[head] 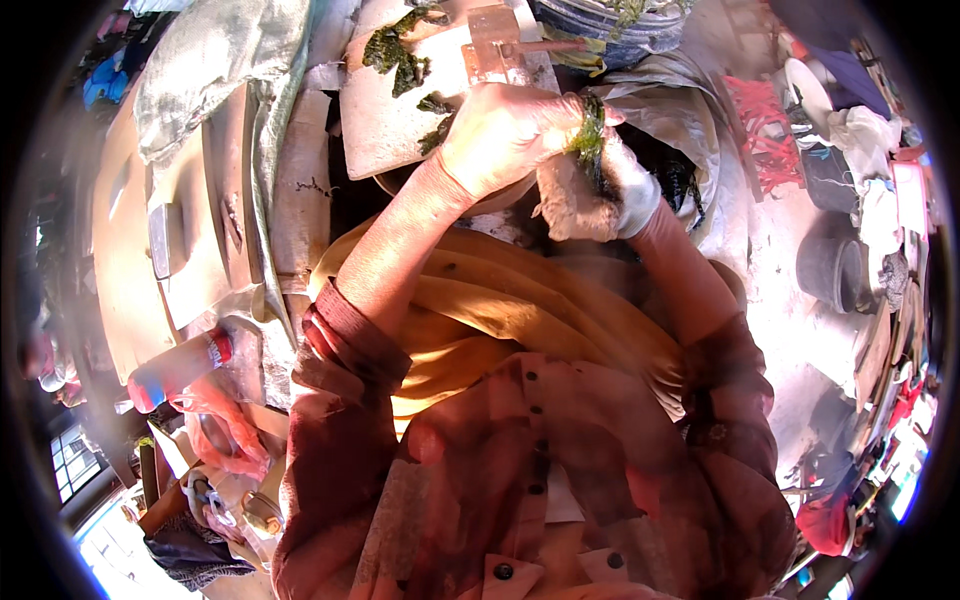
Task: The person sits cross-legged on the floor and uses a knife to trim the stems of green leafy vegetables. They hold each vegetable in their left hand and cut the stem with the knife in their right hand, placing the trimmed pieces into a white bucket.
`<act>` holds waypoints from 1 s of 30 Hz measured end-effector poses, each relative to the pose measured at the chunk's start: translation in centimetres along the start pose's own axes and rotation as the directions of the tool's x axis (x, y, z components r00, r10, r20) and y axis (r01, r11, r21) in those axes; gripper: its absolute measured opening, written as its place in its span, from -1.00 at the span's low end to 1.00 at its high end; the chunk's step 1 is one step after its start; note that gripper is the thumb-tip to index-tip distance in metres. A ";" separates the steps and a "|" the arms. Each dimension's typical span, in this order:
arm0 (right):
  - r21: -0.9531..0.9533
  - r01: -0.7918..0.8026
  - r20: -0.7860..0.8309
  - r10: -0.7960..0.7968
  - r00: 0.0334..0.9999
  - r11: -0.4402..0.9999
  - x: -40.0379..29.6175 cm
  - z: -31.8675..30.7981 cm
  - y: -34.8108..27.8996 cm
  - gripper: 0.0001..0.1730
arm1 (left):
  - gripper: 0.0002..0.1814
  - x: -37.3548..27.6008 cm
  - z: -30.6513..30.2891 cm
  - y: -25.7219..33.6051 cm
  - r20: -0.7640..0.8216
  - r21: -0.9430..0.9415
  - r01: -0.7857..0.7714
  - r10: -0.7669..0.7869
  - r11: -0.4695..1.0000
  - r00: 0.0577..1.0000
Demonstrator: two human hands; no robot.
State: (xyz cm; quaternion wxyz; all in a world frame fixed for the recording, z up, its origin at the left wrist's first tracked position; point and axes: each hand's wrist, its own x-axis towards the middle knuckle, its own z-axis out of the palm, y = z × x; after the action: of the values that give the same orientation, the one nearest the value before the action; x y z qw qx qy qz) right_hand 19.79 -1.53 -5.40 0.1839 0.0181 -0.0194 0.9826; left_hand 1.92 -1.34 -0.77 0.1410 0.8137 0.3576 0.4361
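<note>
My left hand (510, 135) is bare and closes around a clump of wet, dark green leafy material (590, 135). My right hand (634, 187), partly wrapped in a white covering, meets it at the same clump and also has a brown, ragged-edged cloth or pad (574, 202) against its palm side. Just beyond my hands lies a pale board (375, 131), with more dark green pieces (394, 56) spread on it and a wooden block (493, 34) at its far part. A yellow-brown cloth (480, 296) covers my lap.
A tub (622, 34) stands beyond the board, beside a white plastic sack (720, 172) with dark material inside. Bent cardboard sheets (124, 255), a woven sack (202, 75) and a bottle (184, 367) lie at the left. At the right are red strips (761, 135) and a grey bucket (829, 262).
</note>
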 end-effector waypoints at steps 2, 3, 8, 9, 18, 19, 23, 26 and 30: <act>-0.311 0.173 -0.002 -0.182 0.983 0.935 0.2 -1.0 0.2 -0.57 | -0.75 0.1 -0.3 0.1 -0.020 0.089 -0.021 0.023 0.996 1.000; -0.655 0.303 0.056 -0.356 0.933 0.692 0.3 -1.4 0.4 -0.59 | -0.70 0.2 -0.3 0.1 -0.047 0.152 -0.027 0.034 0.988 0.998; -0.476 0.204 -0.090 -0.279 0.956 0.856 1.2 0.9 -1.9 -0.60 | -0.87 0.3 -0.4 1.0 -0.168 0.401 0.055 0.014 0.915 0.986; -0.612 0.252 -0.200 -0.455 0.868 0.750 1.1 0.9 -1.9 -0.61 | -0.91 0.2 -0.3 0.9 -0.162 0.439 0.099 -0.030 0.893 0.986; 0.224 0.178 -0.024 -0.177 0.984 0.958 0.3 0.4 -4.4 -0.59 | -0.93 0.4 0.9 0.1 -0.046 0.229 0.302 -0.300 0.925 0.953; 0.554 0.017 0.082 -0.075 0.994 0.832 0.2 0.7 -4.3 -0.60 | -0.93 0.4 1.0 -0.2 -0.013 0.156 0.308 -0.310 0.939 0.951; -0.090 0.232 -0.104 -0.241 0.965 0.968 0.2 0.9 -4.6 -0.58 | -0.90 0.4 1.5 -0.3 -0.008 -0.010 0.397 -0.397 0.918 0.918; -0.988 -0.066 -0.141 -0.644 0.752 0.139 0.5 2.4 -3.8 -0.54 | -0.90 0.4 1.7 -0.3 -0.051 -0.055 0.411 -0.414 0.910 0.909; -0.924 -0.289 -0.077 -0.618 0.782 -0.251 0.7 3.4 -3.0 -0.49 | -0.90 0.5 1.1 0.1 -0.013 -0.183 0.483 -0.494 0.856 0.870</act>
State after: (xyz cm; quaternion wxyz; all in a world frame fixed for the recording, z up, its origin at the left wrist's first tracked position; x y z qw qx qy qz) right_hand 20.36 1.36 -1.91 0.2688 -0.4172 -0.7162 0.4906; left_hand 3.05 -0.94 -1.08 0.3070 0.6675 0.5167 0.4396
